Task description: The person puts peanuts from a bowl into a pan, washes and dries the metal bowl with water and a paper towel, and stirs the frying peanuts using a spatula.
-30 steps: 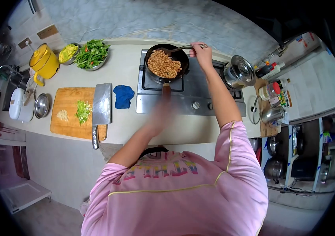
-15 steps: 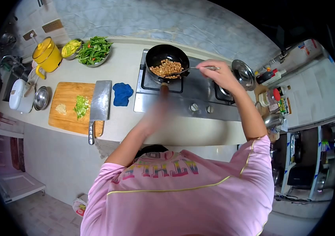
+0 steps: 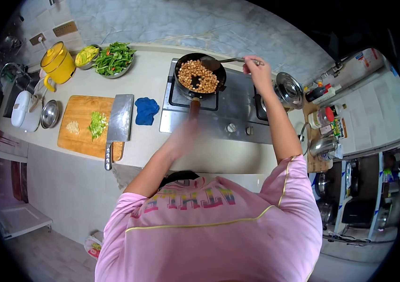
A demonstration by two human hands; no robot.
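Observation:
A black wok [image 3: 181,87] stands on the left burner of the gas stove. Small golden-brown pieces [image 3: 204,83], perhaps nuts or cubes, lie in it in a rough ring. My left hand [image 3: 183,135], partly blurred, is closed round the wok's brown wooden handle [image 3: 194,108]. Pinched in the fingers of my right hand [image 3: 258,70] is the metal handle of a spatula [image 3: 230,60]. Its dark head rests at the far right inside of the wok, beside the pieces.
Left of the stove are a blue cloth [image 3: 146,111], a cleaver [image 3: 120,117] and a cutting board [image 3: 75,113] with chopped green and pale bits. Behind stand bowls of green vegetables [image 3: 114,59] and yellow slices [image 3: 86,55], and a yellow pot [image 3: 59,63]. A lidded pan [image 3: 288,89] sits right.
My right hand has moved up and away with the spatula, whose head went from the near side to the far side of the wok. The brown pieces have spread out. The left hand stays.

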